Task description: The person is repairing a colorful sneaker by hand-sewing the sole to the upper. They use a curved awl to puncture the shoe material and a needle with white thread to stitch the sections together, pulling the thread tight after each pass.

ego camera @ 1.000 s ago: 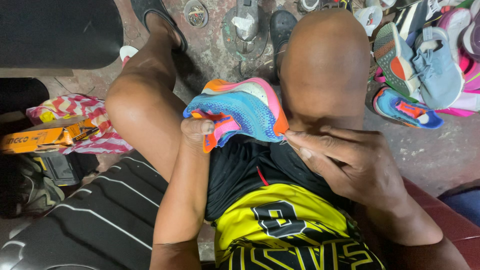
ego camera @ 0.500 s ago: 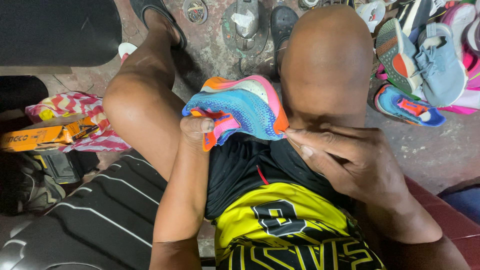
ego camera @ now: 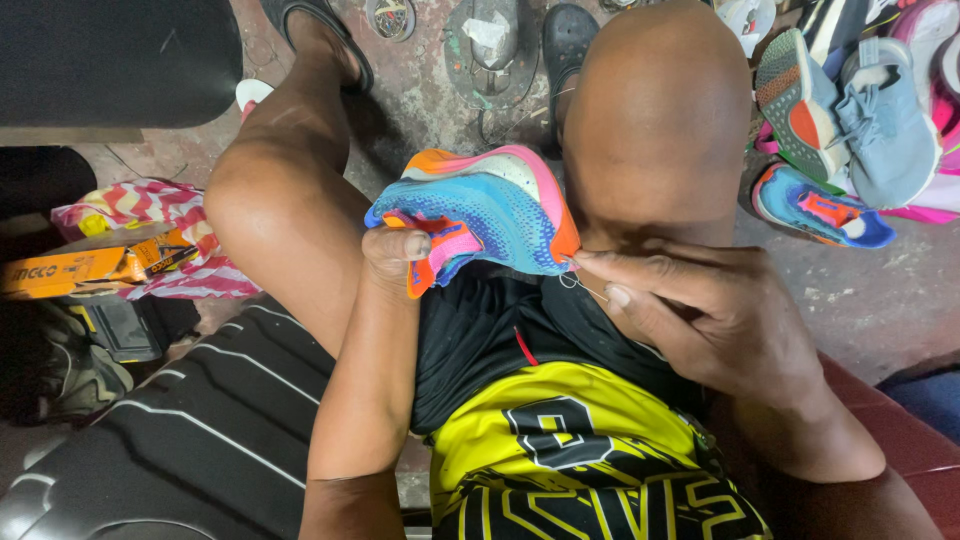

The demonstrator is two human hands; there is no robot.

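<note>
A blue knit running shoe (ego camera: 490, 210) with pink and orange trim rests between my knees, its toe pointing right. My left hand (ego camera: 398, 255) grips the shoe's heel end, thumb on the pink and orange collar. My right hand (ego camera: 700, 310) pinches a thin needle (ego camera: 578, 283) with thread at the shoe's lower right edge, by the orange sole rim. My fingertips touch the shoe there. Below the shoe lies my black and yellow shirt.
A pile of sports shoes (ego camera: 860, 120) lies at the top right on the concrete floor. A sandal (ego camera: 495, 45) and a dark clog (ego camera: 570, 40) sit at the top. At left are an orange box (ego camera: 90, 268), a striped cloth (ego camera: 150, 215) and a black ribbed case (ego camera: 190, 440).
My right hand has shifted slightly at the shoe's edge, drawing the needle a little down and right. My left hand keeps the same hold.
</note>
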